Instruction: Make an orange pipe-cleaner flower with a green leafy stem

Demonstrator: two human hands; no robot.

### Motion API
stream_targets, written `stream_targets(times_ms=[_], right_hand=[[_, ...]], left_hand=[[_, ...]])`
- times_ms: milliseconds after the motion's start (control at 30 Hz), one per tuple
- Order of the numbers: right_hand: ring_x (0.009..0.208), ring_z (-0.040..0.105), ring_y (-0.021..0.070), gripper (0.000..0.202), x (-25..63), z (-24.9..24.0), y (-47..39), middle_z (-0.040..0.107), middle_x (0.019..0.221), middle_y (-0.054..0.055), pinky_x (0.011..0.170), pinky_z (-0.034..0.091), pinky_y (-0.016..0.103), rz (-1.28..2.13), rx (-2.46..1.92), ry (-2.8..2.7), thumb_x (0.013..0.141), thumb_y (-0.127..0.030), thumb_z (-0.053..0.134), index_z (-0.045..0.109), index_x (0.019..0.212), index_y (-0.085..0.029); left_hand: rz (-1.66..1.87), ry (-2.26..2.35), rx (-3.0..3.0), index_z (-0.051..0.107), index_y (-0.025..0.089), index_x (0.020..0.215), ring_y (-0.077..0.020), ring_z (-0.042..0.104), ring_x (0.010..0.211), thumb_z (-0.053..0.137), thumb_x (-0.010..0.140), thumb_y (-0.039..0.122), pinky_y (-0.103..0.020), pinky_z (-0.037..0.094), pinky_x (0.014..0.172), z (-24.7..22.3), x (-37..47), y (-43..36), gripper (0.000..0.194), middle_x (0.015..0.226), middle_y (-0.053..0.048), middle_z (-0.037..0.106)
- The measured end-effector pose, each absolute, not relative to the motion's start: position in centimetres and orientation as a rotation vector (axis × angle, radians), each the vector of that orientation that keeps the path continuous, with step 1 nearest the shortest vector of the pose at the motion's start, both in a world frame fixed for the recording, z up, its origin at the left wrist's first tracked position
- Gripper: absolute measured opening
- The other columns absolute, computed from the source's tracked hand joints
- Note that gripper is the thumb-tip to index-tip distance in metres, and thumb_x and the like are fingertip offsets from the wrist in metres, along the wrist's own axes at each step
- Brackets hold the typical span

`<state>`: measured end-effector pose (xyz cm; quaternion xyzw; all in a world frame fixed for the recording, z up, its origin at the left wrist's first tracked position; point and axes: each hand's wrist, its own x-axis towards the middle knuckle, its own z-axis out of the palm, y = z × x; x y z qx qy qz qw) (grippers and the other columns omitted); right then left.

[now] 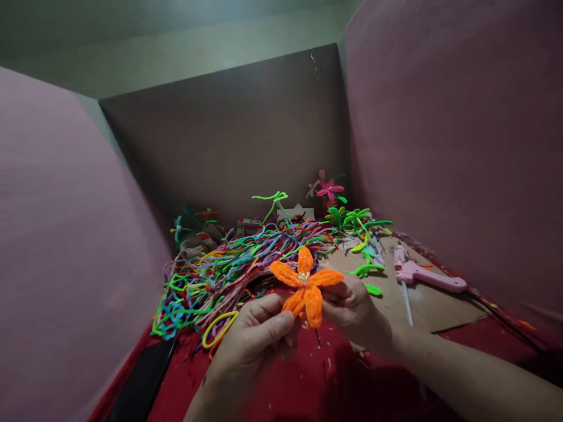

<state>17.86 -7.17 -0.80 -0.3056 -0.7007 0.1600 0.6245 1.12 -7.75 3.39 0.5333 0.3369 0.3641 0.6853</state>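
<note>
An orange five-petalled flower (313, 302) with small pale beads at its centre is held up above the red cloth, facing the camera. My left hand (259, 334) is closed at its lower left petal, thumb and fingers pressed together. On the other side, my right hand (356, 308) is closed behind the right petal, with its fingertips partly hidden by the flower. A thin dark stem shows below the petals.
A large heap of coloured pipe cleaners (237, 264) lies behind and left. On a brown board (444, 308) at the right rests a pink glue gun (413, 272). Green leaf pieces (367, 269) lie nearby. A black flat object (143, 381) sits front left.
</note>
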Motion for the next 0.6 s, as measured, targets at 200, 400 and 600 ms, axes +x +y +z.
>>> stream_targets(times_ms=[200,400,600], right_hand=[[0.054,0.041,0.0119,0.020,18.1,-0.8,-7.2,0.046,0.056,-0.001,0.050,0.039,0.026,0.357,-0.707,-1.592,0.077,-0.018,0.054,0.048,0.058,-0.018],[0.053,0.038,0.0122,0.027,18.0,-0.5,-6.9,0.042,0.054,-0.002,0.052,0.035,0.027,0.162,-0.740,-1.573,0.079,-0.019,0.051,0.040,0.054,-0.019],[0.055,0.034,0.0133,0.032,17.7,0.1,-7.2,0.037,0.051,-0.002,0.057,0.030,0.029,-0.110,-0.770,-1.645,0.080,-0.016,0.046,0.030,0.053,-0.020]], left_hand=[[0.840,0.677,1.129,0.058,0.012,0.064,-0.0044,0.037,0.038,0.069,0.066,0.031,-0.018,0.025,0.039,3.3,0.9,-7.4,0.022,0.046,0.003,0.047],[0.895,0.792,1.048,0.056,0.018,0.089,-0.0065,0.041,0.033,0.069,0.064,0.045,-0.017,0.029,0.031,3.5,0.5,-7.0,0.039,0.052,0.004,0.053],[0.913,0.830,1.032,0.048,0.018,0.069,-0.0010,0.019,0.031,0.074,0.060,0.043,-0.014,0.018,0.032,2.5,2.7,-8.6,0.037,0.040,0.012,0.030]])
